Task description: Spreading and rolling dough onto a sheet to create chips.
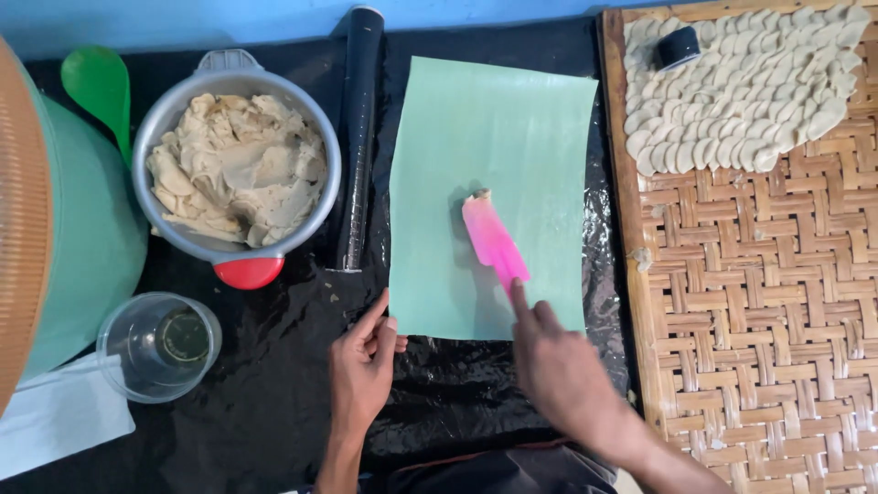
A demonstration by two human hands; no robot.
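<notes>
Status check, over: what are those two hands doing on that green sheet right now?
Right hand grips pink spatula, blade with a dab of dough flat on green sheet. Left hand pins sheet's lower left corner. Nothing blocking; dough bowl sits left.

The pink spatula [494, 240] in my right hand [560, 370] is a flat, rounded blade of bright pink, lying slantwise on the green sheet [476, 128] with its tip pointing up and left and a small lump of beige dough stuck at that tip. The green sheet is a pale, smooth rectangle spread flat on the black plastic, its long sides running away from me, slightly skewed, and mostly bare. My left hand [364, 366] rests at the sheet's near left corner, fingertips touching its edge.
</notes>
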